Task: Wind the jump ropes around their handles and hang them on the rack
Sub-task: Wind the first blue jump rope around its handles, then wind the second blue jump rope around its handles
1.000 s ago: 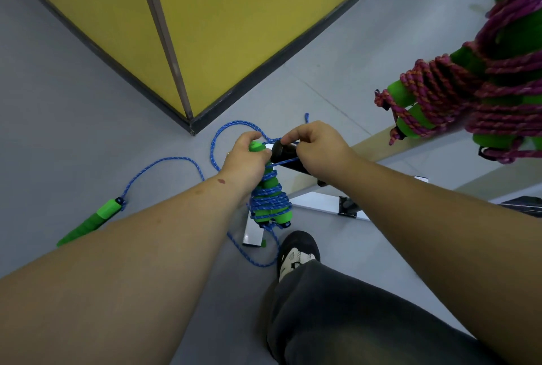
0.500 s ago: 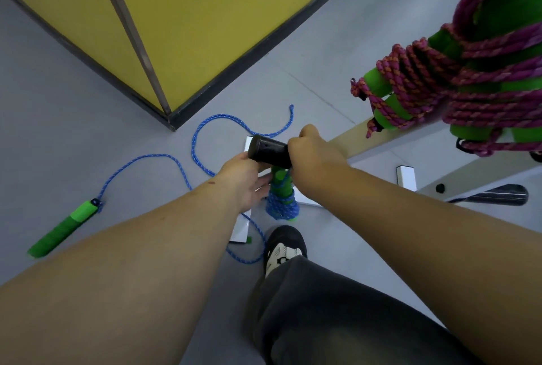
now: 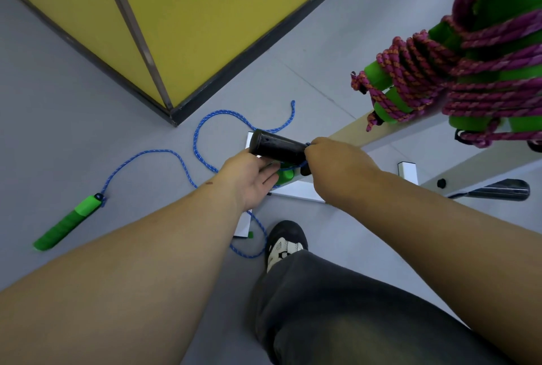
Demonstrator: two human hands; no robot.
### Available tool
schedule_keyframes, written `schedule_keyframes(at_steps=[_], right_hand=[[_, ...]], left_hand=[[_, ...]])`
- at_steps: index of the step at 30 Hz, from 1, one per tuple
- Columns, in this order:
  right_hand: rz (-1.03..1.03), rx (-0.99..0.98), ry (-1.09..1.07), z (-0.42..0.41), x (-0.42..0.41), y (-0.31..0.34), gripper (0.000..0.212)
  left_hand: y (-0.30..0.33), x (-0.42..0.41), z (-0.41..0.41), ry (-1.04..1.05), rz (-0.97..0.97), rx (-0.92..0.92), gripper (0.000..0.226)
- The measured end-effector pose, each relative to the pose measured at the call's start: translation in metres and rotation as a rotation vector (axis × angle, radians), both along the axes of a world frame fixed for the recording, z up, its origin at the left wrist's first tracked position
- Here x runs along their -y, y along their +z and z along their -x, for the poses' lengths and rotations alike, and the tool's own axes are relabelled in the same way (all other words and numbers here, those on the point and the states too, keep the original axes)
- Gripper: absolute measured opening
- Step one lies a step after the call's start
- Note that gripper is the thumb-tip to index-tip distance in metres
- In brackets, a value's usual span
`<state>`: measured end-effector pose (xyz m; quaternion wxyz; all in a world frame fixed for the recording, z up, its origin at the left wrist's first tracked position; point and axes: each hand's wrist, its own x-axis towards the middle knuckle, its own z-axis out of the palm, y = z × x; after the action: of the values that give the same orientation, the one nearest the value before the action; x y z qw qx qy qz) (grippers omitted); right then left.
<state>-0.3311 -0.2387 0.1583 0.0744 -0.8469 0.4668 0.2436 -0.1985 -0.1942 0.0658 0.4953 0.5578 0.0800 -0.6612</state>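
A wound blue jump rope bundle with green handles [image 3: 285, 175] hangs below a black rack peg [image 3: 275, 149], mostly hidden by my hands. My right hand [image 3: 337, 169] pinches the bundle's blue rope loop at the peg. My left hand [image 3: 249, 180] lies with straight fingers against the green handle, its thumb near the peg's tip. A second blue jump rope [image 3: 202, 147] lies loose on the floor, its green handle [image 3: 67, 222] at the left.
Several purple ropes wound on green handles [image 3: 425, 83] hang on the rack's beige bar [image 3: 390, 133] at the upper right. A yellow box corner [image 3: 205, 27] stands behind. My shoe [image 3: 286, 243] and the white rack feet [image 3: 296, 191] are below my hands. Another black peg [image 3: 498, 193] juts out at the right.
The bundle went from upright in my left hand to hanging under the black peg. My left hand let go its grip and now only touches it. My right hand slid along the peg.
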Motion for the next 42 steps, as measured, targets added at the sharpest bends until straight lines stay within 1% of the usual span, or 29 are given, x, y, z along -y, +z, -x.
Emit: schedule_keyframes(at_steps=[2, 7, 11, 15, 18, 21, 23, 24, 26, 27, 29, 32, 37, 40, 42], right_hand=[[-0.015, 0.031, -0.007, 0.004, 0.003, -0.003, 0.036], [-0.037, 0.116, -0.038, 0.007, 0.007, -0.008, 0.038], [-0.044, 0.145, -0.056, 0.005, 0.010, -0.008, 0.036], [-0.045, 0.188, -0.082, 0.004, 0.009, -0.007, 0.027], [-0.038, 0.214, -0.100, 0.002, 0.009, -0.004, 0.026], [-0.023, 0.223, -0.097, -0.002, 0.008, 0.002, 0.028], [-0.028, 0.222, -0.102, -0.006, 0.009, 0.006, 0.034], [-0.025, 0.220, -0.103, -0.009, 0.010, 0.008, 0.033], [0.023, 0.201, -0.065, -0.014, 0.010, 0.008, 0.020], [0.057, 0.184, -0.031, -0.017, 0.010, 0.007, 0.021], [0.095, 0.146, 0.030, -0.022, 0.009, 0.003, 0.029], [0.086, 0.134, 0.030, -0.026, 0.011, 0.004, 0.031], [0.097, 0.159, 0.011, -0.015, 0.010, 0.011, 0.021], [0.067, 0.142, 0.023, -0.006, 0.001, 0.011, 0.031], [0.036, 0.138, 0.023, -0.004, -0.006, 0.012, 0.031]], left_hand=[[-0.002, -0.006, -0.009, 0.000, 0.011, 0.010, 0.050], [-0.001, -0.020, -0.031, -0.001, -0.011, 0.084, 0.053], [0.010, -0.022, -0.040, -0.044, -0.005, 0.204, 0.059], [0.020, -0.025, -0.048, -0.112, -0.010, 0.369, 0.050], [0.024, -0.031, -0.055, -0.137, -0.028, 0.453, 0.048], [0.028, -0.040, -0.062, -0.156, -0.056, 0.523, 0.048], [0.030, -0.044, -0.066, -0.169, -0.064, 0.570, 0.046], [0.031, -0.045, -0.068, -0.185, -0.060, 0.590, 0.045], [0.032, -0.047, -0.069, -0.221, -0.049, 0.631, 0.046], [0.033, -0.047, -0.070, -0.241, -0.045, 0.651, 0.046], [0.033, -0.049, -0.072, -0.280, -0.039, 0.686, 0.046], [0.030, -0.052, -0.074, -0.332, -0.031, 0.713, 0.047], [0.031, -0.059, -0.081, -0.362, -0.017, 0.767, 0.043], [0.035, -0.065, -0.085, -0.380, -0.008, 0.830, 0.037], [0.041, -0.072, -0.086, -0.424, 0.001, 0.889, 0.037]])
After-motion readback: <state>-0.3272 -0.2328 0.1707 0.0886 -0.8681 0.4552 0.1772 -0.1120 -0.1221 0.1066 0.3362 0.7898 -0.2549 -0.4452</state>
